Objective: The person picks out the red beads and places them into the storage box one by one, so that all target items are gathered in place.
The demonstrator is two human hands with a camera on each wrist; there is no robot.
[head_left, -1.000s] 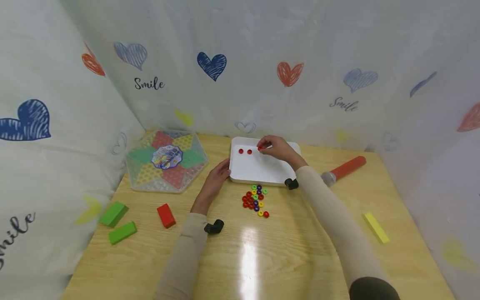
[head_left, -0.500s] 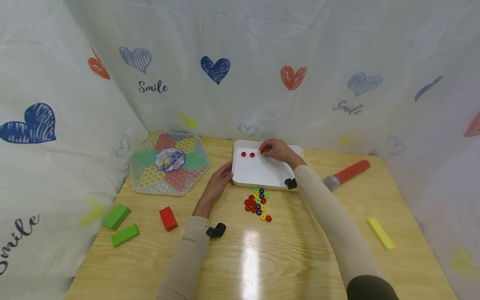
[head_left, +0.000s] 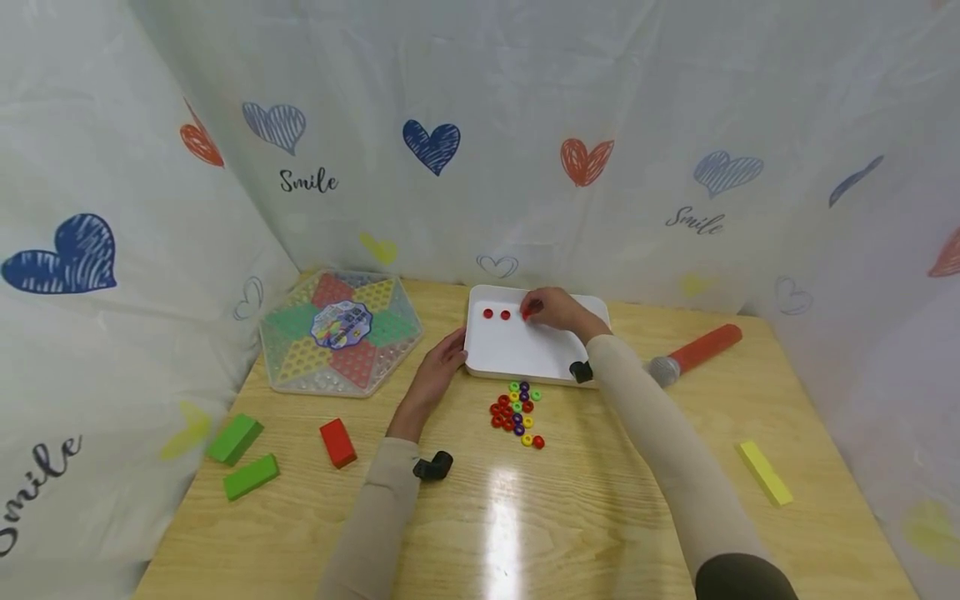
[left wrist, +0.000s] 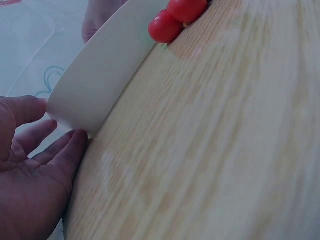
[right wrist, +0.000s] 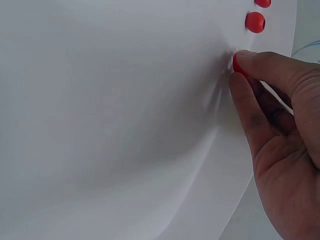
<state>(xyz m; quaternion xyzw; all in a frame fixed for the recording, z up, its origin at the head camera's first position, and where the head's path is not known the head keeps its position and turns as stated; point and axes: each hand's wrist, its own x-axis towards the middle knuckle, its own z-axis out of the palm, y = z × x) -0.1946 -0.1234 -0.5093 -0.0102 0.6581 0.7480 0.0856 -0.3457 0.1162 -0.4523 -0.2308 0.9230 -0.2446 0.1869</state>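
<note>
Two red beads lie side by side on the white tray, near its far edge, and a third red bead sits just to their right, pinched between the thumb and forefinger of the right hand. In the right wrist view that bead is mostly hidden by the fingertips, which press it against or just above the tray floor; I cannot tell whether it touches. The left hand rests on the table with straight, relaxed fingers laid against the tray's near left corner; the left wrist view shows the fingers touching the tray wall without curling round it.

Just before the tray's near edge lies a small heap of beads in red, yellow, green and purple. A hexagonal game board lies to the left of the tray, close to the curtain. Two green blocks and a red block lie at the near left. A red-handled tool lies to the right of the tray, and a yellow block lies nearer, well apart from it.
</note>
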